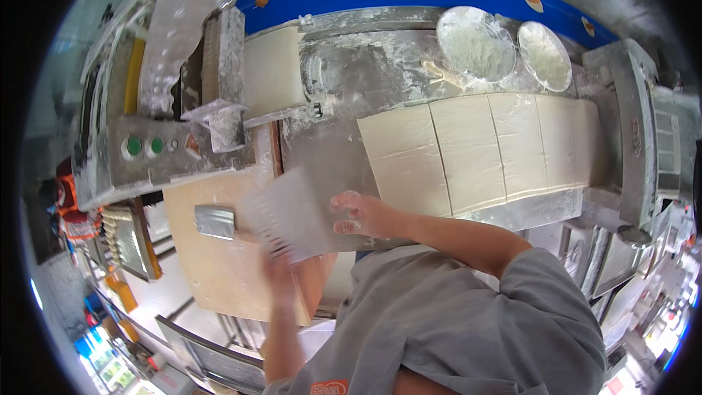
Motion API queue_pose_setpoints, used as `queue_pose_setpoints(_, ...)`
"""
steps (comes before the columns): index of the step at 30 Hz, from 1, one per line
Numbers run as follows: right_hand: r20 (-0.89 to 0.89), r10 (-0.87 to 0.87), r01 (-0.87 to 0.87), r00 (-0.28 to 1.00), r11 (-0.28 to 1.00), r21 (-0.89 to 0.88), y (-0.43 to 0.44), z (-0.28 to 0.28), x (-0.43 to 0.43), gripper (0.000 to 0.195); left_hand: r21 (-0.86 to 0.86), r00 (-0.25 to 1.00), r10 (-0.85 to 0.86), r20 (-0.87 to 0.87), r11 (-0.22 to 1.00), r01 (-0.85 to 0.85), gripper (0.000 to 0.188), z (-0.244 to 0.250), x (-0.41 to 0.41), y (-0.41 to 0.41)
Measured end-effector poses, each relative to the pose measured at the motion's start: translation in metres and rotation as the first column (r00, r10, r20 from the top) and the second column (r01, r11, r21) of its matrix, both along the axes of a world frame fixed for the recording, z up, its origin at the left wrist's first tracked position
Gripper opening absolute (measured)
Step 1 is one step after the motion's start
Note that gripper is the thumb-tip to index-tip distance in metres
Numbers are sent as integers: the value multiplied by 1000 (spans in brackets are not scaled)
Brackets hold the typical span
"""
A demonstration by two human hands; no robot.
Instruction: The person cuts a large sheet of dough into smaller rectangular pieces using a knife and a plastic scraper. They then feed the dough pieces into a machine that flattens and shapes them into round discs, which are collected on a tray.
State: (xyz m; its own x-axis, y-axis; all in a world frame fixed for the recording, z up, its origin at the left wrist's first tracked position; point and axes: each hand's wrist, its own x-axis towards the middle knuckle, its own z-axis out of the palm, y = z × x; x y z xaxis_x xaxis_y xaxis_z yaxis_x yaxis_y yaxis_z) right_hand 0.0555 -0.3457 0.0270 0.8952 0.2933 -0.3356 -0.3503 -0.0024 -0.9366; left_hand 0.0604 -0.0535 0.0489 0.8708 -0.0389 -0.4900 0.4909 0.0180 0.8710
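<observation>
A pale slotted sheet (293,211), blurred by motion, tilts above the seam between the wooden board (214,280) and the metal worktop (323,148). My left hand (278,269), also blurred, grips its lower edge. Just right of the sheet is my right hand (362,215), floury, with its fingers curled and apart and nothing visible in it. Whether its fingertips touch the sheet I cannot tell. Beyond that hand, flat rectangular dough sheets (408,159) lie side by side on the worktop. A broad metal blade (214,221) rests on the board, left of the slotted sheet.
Two bowls of flour, a larger one (476,46) and a smaller one (544,57), stand at the back. Floury pale cord or tongs (439,72) lies beside them. A floury machine with green buttons (145,146) borders the left; a metal machine housing (622,120) stands right.
</observation>
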Motion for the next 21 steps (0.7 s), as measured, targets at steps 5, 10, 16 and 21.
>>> queue_pose_setpoints(5, -45, -427, 407, 903, 885, -226, -43, -51, 10, 23, -43, 923, -384, -18, 923, 383, 43, -41, 37, -128)
queue_pose_setpoints(10, 152, -588, 582, 794, 664, -469, -137, -37, 81, 20, 897, 571, -810, 129, 342, 281, 80, -103, 116, -161)
queue_pose_setpoints(16, 420, 62, 401, 905, 201, -894, -180, -30, 161, 33, 968, 629, -744, -226, -101, 229, 103, -127, 196, -214)
queue_pose_setpoints(21, 301, 188, 279, 935, 133, -951, -186, -94, 185, 56, 1000, 532, -846, 17, 23, 6, 112, -174, 239, -208)
